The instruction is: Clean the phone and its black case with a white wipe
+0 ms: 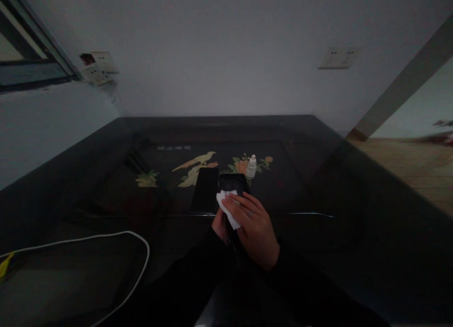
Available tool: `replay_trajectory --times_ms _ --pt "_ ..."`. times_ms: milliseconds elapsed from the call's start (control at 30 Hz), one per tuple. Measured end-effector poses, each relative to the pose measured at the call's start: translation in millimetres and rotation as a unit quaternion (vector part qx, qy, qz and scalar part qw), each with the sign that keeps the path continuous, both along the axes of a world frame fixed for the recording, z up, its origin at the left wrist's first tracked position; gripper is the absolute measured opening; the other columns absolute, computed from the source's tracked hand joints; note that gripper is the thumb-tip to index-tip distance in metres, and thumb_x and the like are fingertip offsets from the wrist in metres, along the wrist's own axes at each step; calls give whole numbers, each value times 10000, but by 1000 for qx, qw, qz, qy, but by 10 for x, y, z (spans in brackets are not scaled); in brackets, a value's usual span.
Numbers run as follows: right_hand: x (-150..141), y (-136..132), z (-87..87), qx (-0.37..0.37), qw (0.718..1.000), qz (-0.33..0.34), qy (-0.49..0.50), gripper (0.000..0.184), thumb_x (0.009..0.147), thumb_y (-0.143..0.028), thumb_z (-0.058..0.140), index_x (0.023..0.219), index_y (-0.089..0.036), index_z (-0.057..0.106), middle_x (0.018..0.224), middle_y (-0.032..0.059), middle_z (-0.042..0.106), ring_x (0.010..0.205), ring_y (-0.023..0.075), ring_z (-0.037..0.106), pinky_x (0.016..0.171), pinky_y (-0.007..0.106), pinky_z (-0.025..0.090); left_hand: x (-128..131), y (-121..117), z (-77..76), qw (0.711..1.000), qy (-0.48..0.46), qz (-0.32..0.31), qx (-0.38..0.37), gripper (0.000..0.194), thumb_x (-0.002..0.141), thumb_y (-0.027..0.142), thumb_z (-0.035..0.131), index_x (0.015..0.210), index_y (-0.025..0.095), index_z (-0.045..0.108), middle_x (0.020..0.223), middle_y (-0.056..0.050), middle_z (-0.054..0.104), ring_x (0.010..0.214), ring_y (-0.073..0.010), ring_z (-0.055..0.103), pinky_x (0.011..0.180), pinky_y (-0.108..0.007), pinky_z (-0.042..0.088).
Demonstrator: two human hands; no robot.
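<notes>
- The black object (pixel 233 181) is at the middle of the scene, directly between the hands; its far end shows beyond the fingers, while its near part is covered, and it is too dark to tell exactly what it is.
- The left hand (pixel 219 226) grips the black object from the left and below; most of its fingers are hidden.
- The right hand (pixel 257 229) lies over the object from the right, its slightly bent fingers holding a white tissue (pixel 229 216) against it; the thumb is hidden.
- A flat black smartphone (pixel 205 190) lies on the dark glossy worktop (pixel 314 185), just left of the black object.
- A small clear bottle with a pale cap (pixel 251 167) stands upright on the worktop, beyond the right hand and a little right of the object's far end.
- A bird picture (pixel 194 163) decorates the worktop beyond the smartphone.
- A white cable (pixel 129 232) curves across the near left, well apart from the hands.
- Wall sockets (pixel 339 58) show at the far right.
</notes>
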State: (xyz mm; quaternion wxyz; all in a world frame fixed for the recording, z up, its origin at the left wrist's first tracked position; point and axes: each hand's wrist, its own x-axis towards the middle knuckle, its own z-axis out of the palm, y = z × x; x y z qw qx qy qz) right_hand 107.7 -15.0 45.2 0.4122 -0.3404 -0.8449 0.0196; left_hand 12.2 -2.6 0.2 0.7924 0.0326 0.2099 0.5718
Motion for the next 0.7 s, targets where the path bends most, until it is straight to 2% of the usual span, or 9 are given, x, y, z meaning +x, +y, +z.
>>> replay_trajectory --times_ms 67,167,300,433,467,533,567,633,700 --pt "31 59 21 -13 999 -34 6 502 794 -5 363 1232 -211 497 1161 48 618 1114 166 532 956 383 378 159 -77 -22 1000 -2 30 -1 463 887 321 305 1324 217 415 1218 -22 578 1209 -153 458 976 -226 386" --pt "69 118 40 -37 997 -67 17 506 766 17 366 1197 -190 528 1154 55 621 1125 175 518 921 373 391 278 -160 -3 999 -1 48 -12 446 883 286 294 1294 235 460 1258 -17 548 1262 -180 393 984 -267 396" --pt "77 111 30 -50 997 -59 24 533 745 36 356 1201 -183 524 1170 58 610 1137 171 501 898 363 397 275 -157 2 997 -2 74 -16 453 866 214 320 1302 215 445 1203 -19 593 1241 -139 418 987 -214 377" --pt "30 8 3 -48 999 -5 5 524 763 24 367 1211 -208 508 1193 36 598 1156 167 488 939 376 375 59 -27 -8 998 -22 27 -57 484 898 287 298 1356 142 350 931 -31 692 930 -96 624 885 -148 411" --pt "13 -26 -3 -48 999 13 -3 509 774 14 375 1215 -206 502 1191 32 599 1162 166 483 956 377 365 -36 15 12 997 -19 3 -68 536 898 347 306 1360 76 324 832 -44 696 814 -103 647 855 -159 427" --pt "-20 -94 -11 -45 998 45 -21 473 798 -9 387 1223 -188 492 1193 30 598 1173 161 474 987 373 345 -246 92 93 994 -10 -63 -84 750 848 514 345 1308 -79 334 798 -131 686 715 -166 652 845 -255 450" --pt "-34 -125 -14 -41 997 58 -28 451 810 -19 389 1219 -176 493 1193 30 599 1176 157 471 1001 367 335 -349 123 149 995 -4 -66 -77 775 822 560 358 1282 -63 385 824 -137 686 694 -168 649 858 -272 443" --pt "-55 -174 -19 -33 996 76 -39 412 829 -30 385 1203 -154 504 1207 35 589 1180 149 466 1017 354 322 -516 166 268 997 26 -64 23 697 836 573 294 1280 56 440 996 -138 668 852 -225 644 928 -383 396" --pt "-66 -200 -24 -24 995 84 -44 392 840 -32 375 1190 -147 513 1220 33 580 1182 142 463 1022 344 317 -604 185 351 995 44 -56 64 656 866 540 216 1246 76 481 1055 -146 650 939 -264 622 937 -445 377"
